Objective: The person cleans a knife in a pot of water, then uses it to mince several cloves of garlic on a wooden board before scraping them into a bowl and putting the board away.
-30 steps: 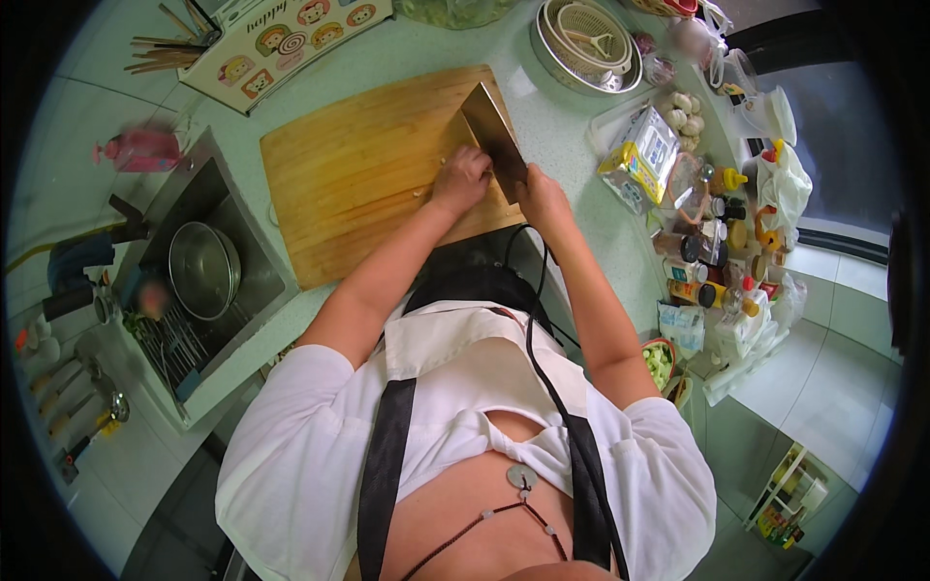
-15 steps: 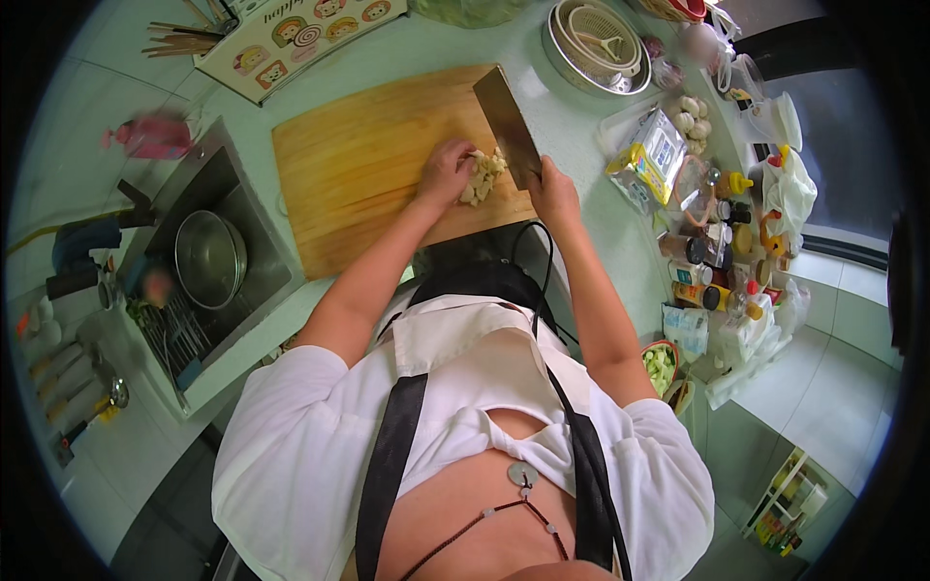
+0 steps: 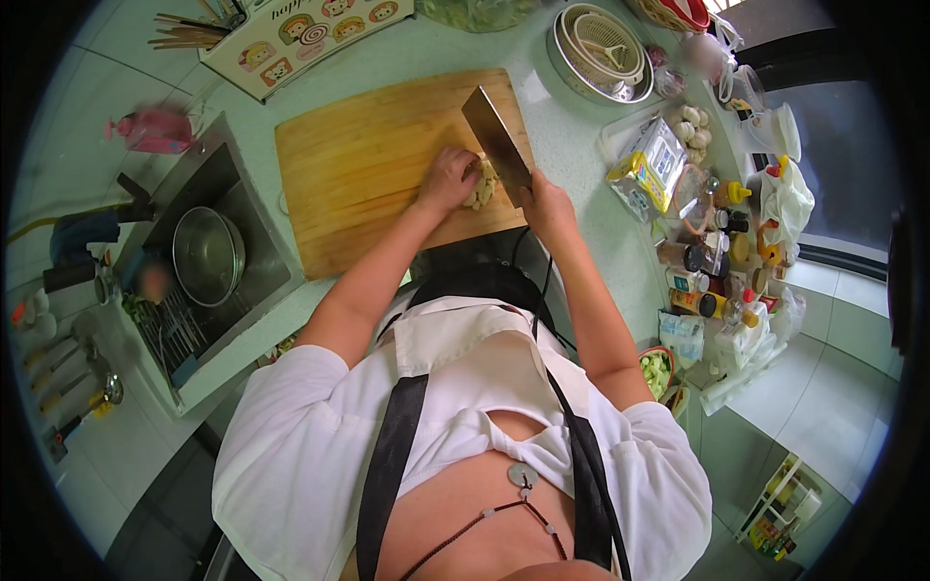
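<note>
A wooden cutting board (image 3: 358,145) lies on the counter in front of me. Near its right front edge is a small heap of pale, cream-coloured chopped pieces (image 3: 481,192). My left hand (image 3: 450,180) is closed, its curled fingers pressed against the left side of the heap and hiding part of it. In my right hand (image 3: 546,205) I grip the handle of a cleaver (image 3: 495,134). Its broad blade slants away to the far left, just right of the heap and close to my left fingertips. Whether the edge touches the board I cannot tell.
On the left, a sink (image 3: 262,232) holds a metal bowl (image 3: 209,257). Nested strainers (image 3: 603,48) stand at the back right. Garlic bulbs (image 3: 691,131), a yellow-and-white packet (image 3: 647,163) and several seasoning bottles (image 3: 712,252) crowd the right side. A decorated box (image 3: 310,39) stands behind the board.
The cleaver and my right hand have shifted left and slightly toward me, bringing the blade nearer my left hand. My left fingers now cover more of the heap.
</note>
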Demonstrator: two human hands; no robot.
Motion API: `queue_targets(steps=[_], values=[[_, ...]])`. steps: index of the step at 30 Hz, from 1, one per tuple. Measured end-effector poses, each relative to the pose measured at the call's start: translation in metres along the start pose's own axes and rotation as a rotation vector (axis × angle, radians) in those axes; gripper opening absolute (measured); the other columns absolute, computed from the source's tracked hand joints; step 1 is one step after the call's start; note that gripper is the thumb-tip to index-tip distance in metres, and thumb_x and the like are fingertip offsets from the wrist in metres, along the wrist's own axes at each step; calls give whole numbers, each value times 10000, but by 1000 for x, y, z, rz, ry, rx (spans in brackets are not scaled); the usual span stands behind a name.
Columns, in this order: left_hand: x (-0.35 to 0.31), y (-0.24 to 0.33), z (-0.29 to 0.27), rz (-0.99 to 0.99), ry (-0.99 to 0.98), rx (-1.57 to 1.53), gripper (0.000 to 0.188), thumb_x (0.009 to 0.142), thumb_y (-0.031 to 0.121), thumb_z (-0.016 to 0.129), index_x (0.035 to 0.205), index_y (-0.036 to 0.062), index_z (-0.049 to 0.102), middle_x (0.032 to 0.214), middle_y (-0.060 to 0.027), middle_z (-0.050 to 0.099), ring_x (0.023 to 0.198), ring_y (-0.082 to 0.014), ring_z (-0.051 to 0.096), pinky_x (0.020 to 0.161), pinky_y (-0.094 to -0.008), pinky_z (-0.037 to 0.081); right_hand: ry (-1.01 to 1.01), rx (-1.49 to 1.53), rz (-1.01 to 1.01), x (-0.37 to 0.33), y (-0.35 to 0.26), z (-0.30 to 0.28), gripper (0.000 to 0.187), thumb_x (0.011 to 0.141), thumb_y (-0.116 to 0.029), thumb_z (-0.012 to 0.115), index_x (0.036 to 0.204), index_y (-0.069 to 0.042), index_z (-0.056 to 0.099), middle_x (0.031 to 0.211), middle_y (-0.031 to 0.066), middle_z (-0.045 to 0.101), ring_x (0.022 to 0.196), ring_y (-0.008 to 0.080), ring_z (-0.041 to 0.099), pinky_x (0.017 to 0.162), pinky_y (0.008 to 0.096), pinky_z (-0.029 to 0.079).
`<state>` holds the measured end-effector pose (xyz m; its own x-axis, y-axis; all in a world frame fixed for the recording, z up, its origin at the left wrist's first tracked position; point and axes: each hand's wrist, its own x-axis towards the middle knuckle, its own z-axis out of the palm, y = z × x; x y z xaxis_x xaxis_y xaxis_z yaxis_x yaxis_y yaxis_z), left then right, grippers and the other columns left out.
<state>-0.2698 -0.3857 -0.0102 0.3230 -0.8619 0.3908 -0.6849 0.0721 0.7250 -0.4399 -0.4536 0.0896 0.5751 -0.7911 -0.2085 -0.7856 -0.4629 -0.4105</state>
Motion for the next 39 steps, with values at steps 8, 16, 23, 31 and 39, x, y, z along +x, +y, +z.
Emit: queue_targets(steps=[8, 16, 23, 31, 39], values=[[0, 3, -2, 26, 48, -28, 178, 693, 96, 621, 851, 17, 599, 891, -125, 595, 886, -318, 529, 790, -376, 442, 7, -26, -16, 6, 1, 1, 233, 840, -224, 521, 972, -38, 475, 798, 224, 607, 766, 409, 575, 652, 499, 441], [0, 4, -5, 2, -29, -35, 179, 688, 89, 622, 859, 37, 607, 892, -114, 599, 874, -310, 531, 786, -377, 443, -32, -201, -60, 6, -7, -1, 144, 854, -197, 488, 914, -66, 485, 738, 195, 620, 718, 389, 604, 628, 482, 472], [-2, 6, -6, -3, -27, -1, 169, 684, 86, 629, 845, 38, 612, 886, -117, 598, 860, -310, 534, 772, -379, 448, -34, -237, -123, 7, -11, -9, 94, 842, -142, 463, 901, -70, 472, 717, 192, 617, 697, 383, 606, 613, 477, 474], [-6, 2, -1, -12, -17, -40, 193, 680, 87, 637, 863, 30, 609, 887, -121, 593, 873, -317, 534, 774, -378, 450, 27, -123, -130, 23, -1, 23, 148, 849, -192, 500, 908, -61, 466, 711, 198, 611, 701, 396, 597, 608, 482, 468], [-8, 1, -6, 9, -1, -99, 257, 692, 77, 627, 940, 26, 585, 963, -125, 576, 926, -321, 523, 807, -382, 444, 4, -95, -150, 16, 3, 4, 222, 849, -256, 540, 898, -50, 474, 743, 214, 608, 729, 395, 595, 613, 487, 459]])
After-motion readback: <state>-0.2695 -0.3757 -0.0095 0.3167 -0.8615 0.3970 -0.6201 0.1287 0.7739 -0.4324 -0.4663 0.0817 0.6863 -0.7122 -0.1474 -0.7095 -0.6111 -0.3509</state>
